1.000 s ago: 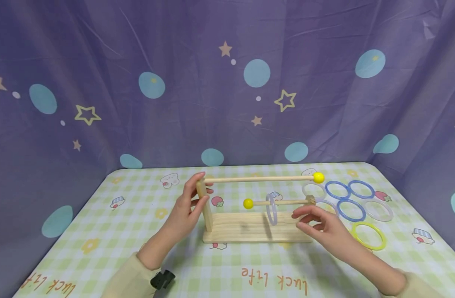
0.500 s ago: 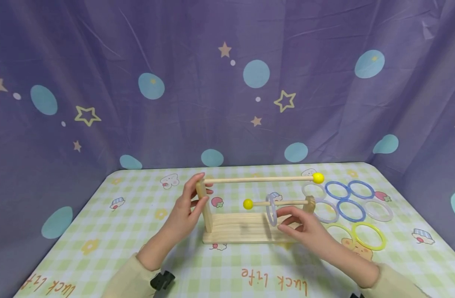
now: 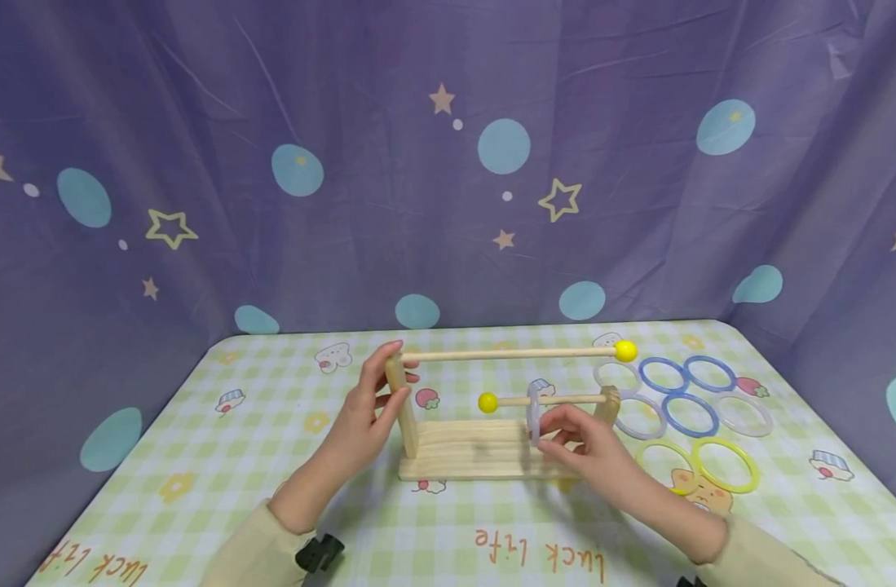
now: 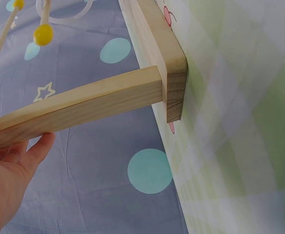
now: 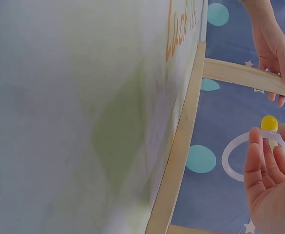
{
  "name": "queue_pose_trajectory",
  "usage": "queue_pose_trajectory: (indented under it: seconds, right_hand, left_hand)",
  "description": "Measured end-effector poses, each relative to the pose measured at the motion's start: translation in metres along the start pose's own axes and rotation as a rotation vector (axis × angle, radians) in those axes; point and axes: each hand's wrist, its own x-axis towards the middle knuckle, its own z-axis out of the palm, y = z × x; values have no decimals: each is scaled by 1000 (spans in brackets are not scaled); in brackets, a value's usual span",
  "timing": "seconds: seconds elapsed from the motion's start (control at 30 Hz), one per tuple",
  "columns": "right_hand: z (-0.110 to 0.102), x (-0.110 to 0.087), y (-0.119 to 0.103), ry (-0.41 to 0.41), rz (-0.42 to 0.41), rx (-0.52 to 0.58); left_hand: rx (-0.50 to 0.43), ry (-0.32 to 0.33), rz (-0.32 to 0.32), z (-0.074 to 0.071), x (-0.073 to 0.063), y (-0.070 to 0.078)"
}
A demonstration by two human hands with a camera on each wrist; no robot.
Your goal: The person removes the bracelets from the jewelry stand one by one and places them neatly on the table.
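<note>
My left hand [image 3: 374, 403] grips the left upright post [image 3: 403, 412] of a wooden stand, thumb in front and fingers behind. From this post a long rod [image 3: 506, 355] with a yellow end ball [image 3: 626, 351] runs right. Below it, a shorter rod [image 3: 580, 399] extends left from the right post [image 3: 607, 403] to another yellow ball [image 3: 487, 403]. A pale translucent ring [image 3: 533, 416] hangs around the shorter rod. My right hand [image 3: 590, 444] pinches its near edge between thumb and fingers; in the right wrist view the ring [image 5: 225, 158] passes between them.
The stand's flat base [image 3: 470, 452] rests on a checked tablecloth [image 3: 271, 456]. To the right lie three blue rings [image 3: 664, 390], two yellow rings [image 3: 726, 491] and several pale rings [image 3: 744, 434]. A purple curtain [image 3: 389, 204] hangs behind the table.
My right hand has moved left along the shorter rod and taken hold of the pale ring, which now stands more edge-on. My left hand stays on the post.
</note>
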Motion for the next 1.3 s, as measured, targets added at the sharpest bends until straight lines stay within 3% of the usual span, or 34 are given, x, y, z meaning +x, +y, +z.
queue_pose_trajectory:
  seconds: [0.67,1.3]
  right_hand:
    - [2,2,2,55,-125,27]
    - [17,11,2,9,-117,60]
  left_hand:
    - [-7,9,9,0,1,1]
    - [-4,7,9,1,0,-1]
